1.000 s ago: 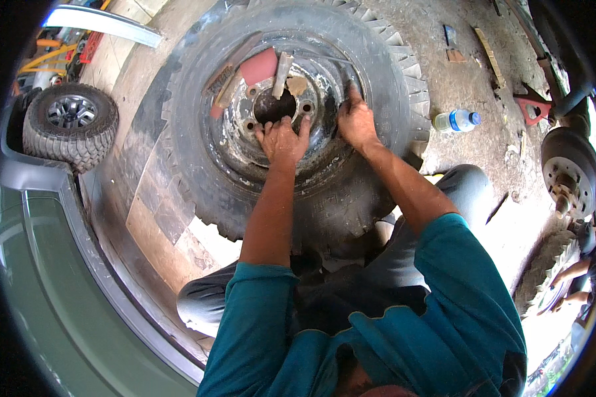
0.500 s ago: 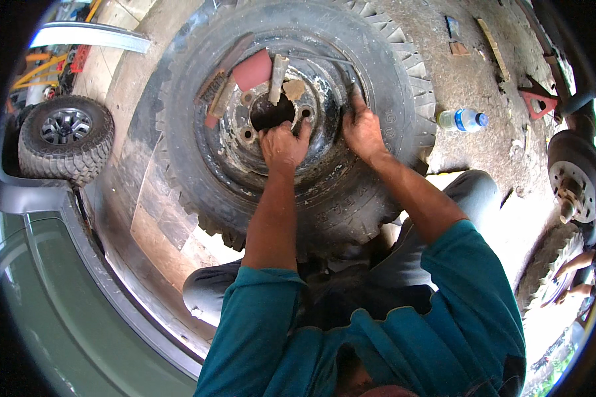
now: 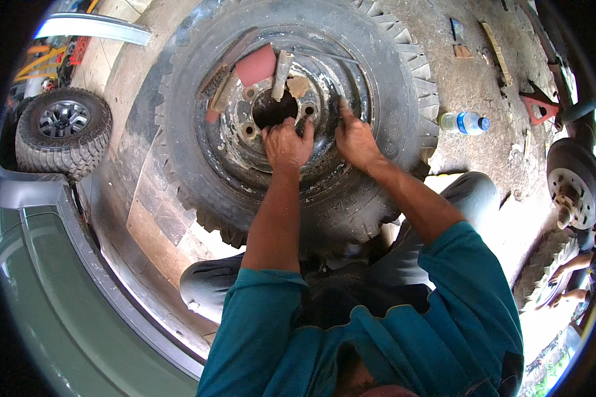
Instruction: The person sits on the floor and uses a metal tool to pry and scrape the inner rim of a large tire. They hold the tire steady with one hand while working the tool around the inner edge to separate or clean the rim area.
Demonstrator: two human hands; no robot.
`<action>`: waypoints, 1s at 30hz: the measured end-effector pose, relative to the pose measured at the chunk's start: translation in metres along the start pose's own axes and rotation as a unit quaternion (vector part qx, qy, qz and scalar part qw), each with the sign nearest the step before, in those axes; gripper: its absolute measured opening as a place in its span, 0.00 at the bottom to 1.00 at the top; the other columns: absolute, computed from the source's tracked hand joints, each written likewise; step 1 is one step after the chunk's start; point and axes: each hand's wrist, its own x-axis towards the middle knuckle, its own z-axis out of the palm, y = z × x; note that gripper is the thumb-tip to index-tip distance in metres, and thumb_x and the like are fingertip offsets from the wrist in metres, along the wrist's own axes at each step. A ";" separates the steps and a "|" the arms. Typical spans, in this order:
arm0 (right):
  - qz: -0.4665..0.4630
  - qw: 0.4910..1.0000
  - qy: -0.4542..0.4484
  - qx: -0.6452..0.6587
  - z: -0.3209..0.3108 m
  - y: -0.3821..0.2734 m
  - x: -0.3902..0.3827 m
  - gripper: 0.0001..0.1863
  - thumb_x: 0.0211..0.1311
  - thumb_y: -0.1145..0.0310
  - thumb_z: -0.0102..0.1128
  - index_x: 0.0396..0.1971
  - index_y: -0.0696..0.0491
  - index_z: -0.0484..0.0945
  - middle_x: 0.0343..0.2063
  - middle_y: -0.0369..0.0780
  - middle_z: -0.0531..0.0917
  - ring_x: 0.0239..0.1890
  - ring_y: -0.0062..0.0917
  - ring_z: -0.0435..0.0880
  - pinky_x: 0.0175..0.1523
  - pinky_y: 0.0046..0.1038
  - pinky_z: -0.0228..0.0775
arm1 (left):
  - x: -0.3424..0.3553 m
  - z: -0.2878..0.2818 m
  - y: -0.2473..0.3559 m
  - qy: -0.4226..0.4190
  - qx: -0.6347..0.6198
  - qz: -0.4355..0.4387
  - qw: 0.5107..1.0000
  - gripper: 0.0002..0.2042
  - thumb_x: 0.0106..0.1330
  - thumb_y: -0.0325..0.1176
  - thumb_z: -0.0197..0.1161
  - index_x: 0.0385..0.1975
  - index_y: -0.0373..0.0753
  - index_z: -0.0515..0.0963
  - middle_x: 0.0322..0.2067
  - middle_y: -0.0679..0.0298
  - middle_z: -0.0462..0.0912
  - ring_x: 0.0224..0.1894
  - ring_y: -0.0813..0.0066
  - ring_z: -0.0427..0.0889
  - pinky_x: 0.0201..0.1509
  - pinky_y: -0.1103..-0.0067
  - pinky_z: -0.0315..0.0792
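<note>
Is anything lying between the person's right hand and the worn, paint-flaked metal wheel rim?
Nothing visible: the bare right hand extends its index finger over the worn, dark metal wheel rim. The flat, reddish rectangular sheet lies farther up and left, clear of that hand.

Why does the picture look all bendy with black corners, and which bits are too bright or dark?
In the head view, the fisheye lens bends the green vehicle into a curve and leaves black corners; in the same view, glare washes out the floor past the right knee, while the wheel rim has a middle hole too dark to see into.
</note>
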 end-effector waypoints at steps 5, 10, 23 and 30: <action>-0.003 0.999 -0.011 -0.032 -0.008 -0.010 -0.006 0.38 0.63 0.74 0.50 0.73 0.60 0.52 0.36 0.66 0.81 0.41 0.59 0.84 0.53 0.52 0.76 | 0.001 -0.004 0.000 -0.013 0.006 -0.010 1.000 0.27 0.66 0.57 0.58 0.34 0.33 0.83 0.31 0.43 0.86 0.40 0.45 0.84 0.63 0.61 0.65; -0.052 0.997 0.000 -0.061 -0.001 0.007 0.007 0.38 0.63 0.73 0.49 0.73 0.61 0.52 0.41 0.67 0.80 0.44 0.60 0.83 0.56 0.50 0.75 | 0.002 -0.011 0.007 -0.016 0.001 -0.018 1.000 0.27 0.67 0.58 0.57 0.36 0.34 0.84 0.33 0.41 0.86 0.44 0.44 0.84 0.64 0.60 0.64; 0.088 0.992 -0.094 0.004 -0.015 -0.022 -0.003 0.35 0.68 0.73 0.45 0.75 0.58 0.50 0.36 0.58 0.85 0.32 0.42 0.90 0.39 0.38 0.82 | 0.002 -0.013 0.006 -0.065 0.003 -0.058 0.996 0.27 0.66 0.57 0.58 0.41 0.34 0.84 0.38 0.42 0.86 0.48 0.49 0.83 0.67 0.63 0.63; 0.053 0.995 -0.076 -0.050 -0.016 -0.017 0.000 0.35 0.67 0.71 0.49 0.73 0.60 0.53 0.45 0.63 0.82 0.49 0.56 0.83 0.58 0.43 0.75 | 0.000 -0.008 0.006 -0.022 -0.005 -0.037 0.999 0.27 0.66 0.58 0.58 0.37 0.35 0.84 0.34 0.41 0.86 0.45 0.43 0.83 0.64 0.60 0.64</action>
